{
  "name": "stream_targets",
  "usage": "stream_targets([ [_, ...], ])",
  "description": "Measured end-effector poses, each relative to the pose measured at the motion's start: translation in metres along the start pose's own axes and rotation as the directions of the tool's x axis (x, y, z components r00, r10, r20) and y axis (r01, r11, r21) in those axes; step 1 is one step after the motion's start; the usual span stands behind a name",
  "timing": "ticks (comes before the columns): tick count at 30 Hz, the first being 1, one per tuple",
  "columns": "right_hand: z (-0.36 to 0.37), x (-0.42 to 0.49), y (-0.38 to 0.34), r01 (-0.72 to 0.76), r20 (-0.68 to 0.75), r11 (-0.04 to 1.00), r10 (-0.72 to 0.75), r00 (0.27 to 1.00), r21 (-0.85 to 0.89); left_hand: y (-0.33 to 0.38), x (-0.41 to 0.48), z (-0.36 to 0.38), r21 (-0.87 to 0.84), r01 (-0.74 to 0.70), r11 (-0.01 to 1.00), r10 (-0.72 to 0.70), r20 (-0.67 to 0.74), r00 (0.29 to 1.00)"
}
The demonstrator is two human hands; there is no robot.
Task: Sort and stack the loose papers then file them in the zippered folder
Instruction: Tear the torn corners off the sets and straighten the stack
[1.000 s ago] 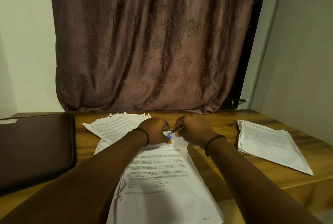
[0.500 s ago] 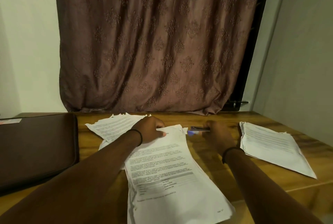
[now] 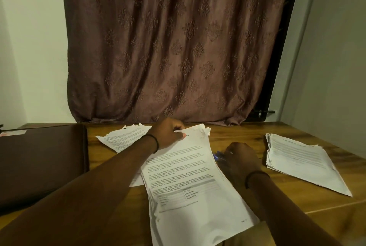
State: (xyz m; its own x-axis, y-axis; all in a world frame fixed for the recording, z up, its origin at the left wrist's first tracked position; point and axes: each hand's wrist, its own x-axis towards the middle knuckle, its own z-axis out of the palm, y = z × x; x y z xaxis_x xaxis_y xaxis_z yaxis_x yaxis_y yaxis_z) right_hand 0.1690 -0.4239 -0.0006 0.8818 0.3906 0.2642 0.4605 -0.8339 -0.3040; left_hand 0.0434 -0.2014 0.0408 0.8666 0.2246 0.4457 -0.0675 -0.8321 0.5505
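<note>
Paper pinched by the left hand may tear further at its ragged far corner, while the right hand grips a blue-tipped tool.

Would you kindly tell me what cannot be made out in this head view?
- Blue-tipped object: head view, mostly covered by the right hand; its kind and whether it is gripped are unclear.
- Print on the middle paper stack: too small and blurred to read.
- Dark folder: cut off by the left edge; no zipper visible.
</note>
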Motion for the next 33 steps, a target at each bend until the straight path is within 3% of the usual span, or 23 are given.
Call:
stream_targets([
  [2,-0.005,-0.004,-0.009,0.077,-0.116,0.956,-0.046,0.992,0.282,-0.001,0.001,-0.004,-0.022,0.003,1.000,-0.003,-0.010,1.000],
  [3,-0.008,-0.008,-0.016,0.101,-0.124,0.877,-0.047,0.991,0.470,-0.001,0.001,-0.005,-0.028,0.000,1.000,-0.001,-0.017,1.000],
  [5,-0.017,-0.018,-0.030,0.060,0.012,0.654,-0.106,0.994,0.754,-0.001,0.002,-0.010,-0.031,0.005,1.000,-0.006,-0.038,0.999],
  [6,-0.020,-0.021,-0.035,0.024,0.091,0.599,-0.161,0.983,0.800,0.000,0.002,-0.012,-0.030,0.018,0.999,-0.019,-0.050,0.999],
  [8,-0.018,-0.023,-0.041,0.031,0.156,0.616,-0.247,0.956,0.787,0.000,0.003,-0.018,-0.061,0.045,0.997,-0.050,-0.070,0.996],
  [13,-0.004,-0.011,-0.046,0.161,-0.003,0.835,-0.187,0.982,0.526,0.005,0.001,-0.033,-0.198,0.030,0.980,-0.053,-0.110,0.992],
  [15,-0.002,-0.011,-0.046,0.157,0.035,0.759,-0.230,0.973,0.631,0.010,-0.003,-0.039,-0.195,-0.004,0.981,-0.019,-0.117,0.993],
  [16,-0.001,-0.012,-0.046,0.138,0.064,0.689,-0.260,0.964,0.712,0.009,-0.004,-0.042,-0.121,-0.049,0.991,0.026,-0.185,0.982],
  [17,-0.002,-0.015,-0.047,0.119,0.073,0.610,-0.280,0.957,0.783,0.007,-0.004,-0.043,0.034,-0.080,0.996,0.086,-0.300,0.950],
  [19,-0.003,-0.016,-0.049,0.081,0.056,0.493,-0.257,0.965,0.866,0.004,-0.009,-0.044,0.312,0.073,0.947,0.126,-0.571,0.811],
  [20,-0.005,-0.015,-0.051,0.087,0.029,0.470,-0.233,0.972,0.879,0.007,-0.014,-0.045,0.302,0.199,0.932,0.062,-0.677,0.733],
  [22,-0.009,-0.013,-0.053,0.103,-0.025,0.439,-0.181,0.983,0.892,-0.001,-0.019,-0.038,0.079,0.364,0.928,-0.185,-0.751,0.634],
  [24,-0.019,-0.013,-0.056,0.096,-0.057,0.370,-0.115,0.992,0.924,-0.011,-0.024,-0.032,-0.277,0.337,0.900,-0.436,-0.570,0.696],
  [26,-0.031,-0.017,-0.061,0.071,-0.055,0.249,-0.067,0.996,0.966,-0.019,-0.029,-0.026,-0.676,0.228,0.701,-0.506,-0.245,0.827],
  [27,-0.034,-0.019,-0.063,0.048,-0.036,0.194,-0.060,0.998,0.980,-0.017,-0.034,-0.023,-0.772,0.234,0.591,-0.470,-0.094,0.878],
  [29,-0.031,-0.018,-0.066,0.018,-0.011,0.203,-0.038,0.999,0.979,-0.015,-0.041,-0.018,-0.806,0.294,0.513,-0.402,0.076,0.912],
  [33,-0.011,-0.018,-0.064,-0.135,0.147,0.321,-0.014,0.989,0.937,-0.019,-0.042,-0.013,-0.775,0.369,0.512,-0.460,0.115,0.880],
])
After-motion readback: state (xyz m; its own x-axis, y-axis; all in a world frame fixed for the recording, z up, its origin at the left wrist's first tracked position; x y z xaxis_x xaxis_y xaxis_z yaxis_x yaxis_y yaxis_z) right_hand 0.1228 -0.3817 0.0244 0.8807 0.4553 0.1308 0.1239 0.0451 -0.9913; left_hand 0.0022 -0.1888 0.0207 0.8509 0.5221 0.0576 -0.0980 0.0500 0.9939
